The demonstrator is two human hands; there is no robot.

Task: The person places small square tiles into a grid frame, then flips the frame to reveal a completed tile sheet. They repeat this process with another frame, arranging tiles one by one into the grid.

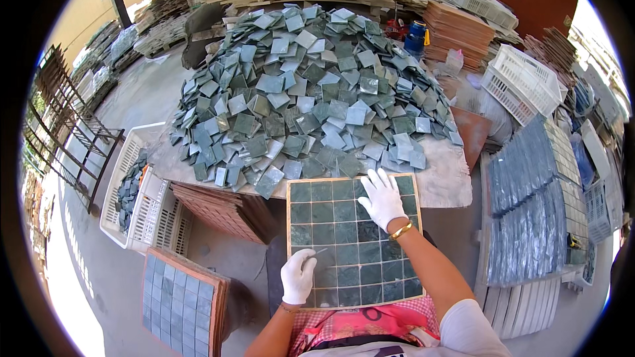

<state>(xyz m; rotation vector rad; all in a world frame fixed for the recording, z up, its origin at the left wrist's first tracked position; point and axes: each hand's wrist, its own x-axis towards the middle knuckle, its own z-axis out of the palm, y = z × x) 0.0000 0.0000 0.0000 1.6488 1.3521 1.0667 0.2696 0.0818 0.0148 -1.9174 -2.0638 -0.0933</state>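
A shallow wood-edged frame (pixel 288 225) filled with a grid of square green stone tiles (pixel 345 232) lies in front of me, its far edge against the table's near edge. On its far right part rests my right hand (pixel 382 201), white-gloved, with the fingers spread over the tiles. My left hand (pixel 297 277), also gloved, is closed at the left side of the grid. Between its thumb and forefinger a thin, pointed grey tool (pixel 321 251) sticks out over the tiles; most of it is hidden in the fist. Just beyond the frame, loose tiles (pixel 297 99) form a big heap.
The heap sits on a stone-topped table (pixel 444 175). At left stand a white plastic crate (pixel 155 215) holding tile pieces and a stack of tiled boards (pixel 178 301). Wrapped tile stacks (pixel 526 205) and another white crate (pixel 522 82) are at right. A blue jug (pixel 415 38) stands behind.
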